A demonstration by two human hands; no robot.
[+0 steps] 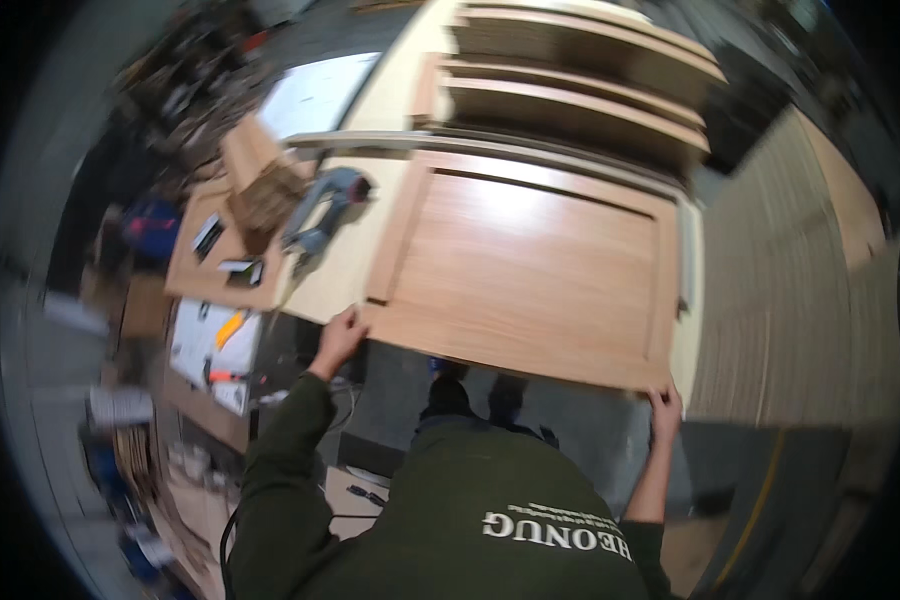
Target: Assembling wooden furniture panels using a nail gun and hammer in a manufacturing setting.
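Note:
A framed wooden cabinet door panel (520, 270) lies in front of me on a pale worktable (315, 290), its near edge reaching past the table's front. My left hand (340, 338) grips the near left corner, fingers closed on the frame. At the near right corner, my right hand (664, 412) is closed on the edge in the same way. Dark slots show along parts of the joint between frame and inner panel. A grey pneumatic nail gun (332, 205) rests on the table left of the panel.
A long strip (370, 141) runs behind the panel. Beyond it stand several stacked wooden panels (570, 100). Flat cardboard (770, 290) is piled high at the right. Left are an open carton (260, 190), papers and a yellow utility knife (231, 329).

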